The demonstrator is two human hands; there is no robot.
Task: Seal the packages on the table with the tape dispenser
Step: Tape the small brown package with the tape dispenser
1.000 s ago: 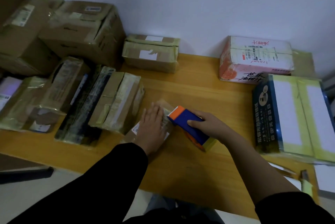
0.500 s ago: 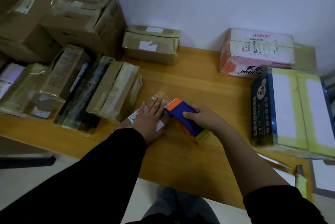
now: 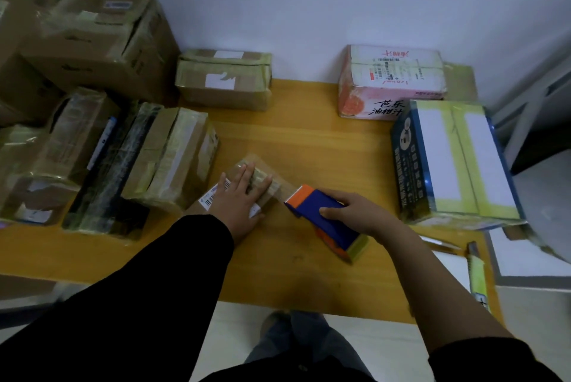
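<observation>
A wooden table point(image 3: 309, 134) stands against a pale wall, seen from above by the person working at it. At the back left corner sits a large cardboard box point(image 3: 92, 41), wrapped in yellowish tape. On the right side lies a blue box point(image 3: 448, 165) with white panels and yellow tape across its top. Behind it, touching the wall, is a pink and white box point(image 3: 392, 78) with printed characters on its front. A brown box point(image 3: 224, 78) with a torn white label rests at the back, near the middle. On the left, a row of taped parcels point(image 3: 173, 159) leans one against another.

Near the middle of the table, towards the front, lies the small package point(image 3: 262, 177), just beside that row. The left hand point(image 3: 238, 199), coming from a black sleeve, presses flat on top of it with fingers straight and spread. Just to the right, the right hand point(image 3: 355, 211) grips the tape dispenser point(image 3: 321, 217), fingers curled over its blue body; its orange front end points at the package. A strip of clear tape point(image 3: 285, 188) runs from the package's top to that orange end. A barcode label point(image 3: 213, 196) shows on the package beside the left thumb.
</observation>
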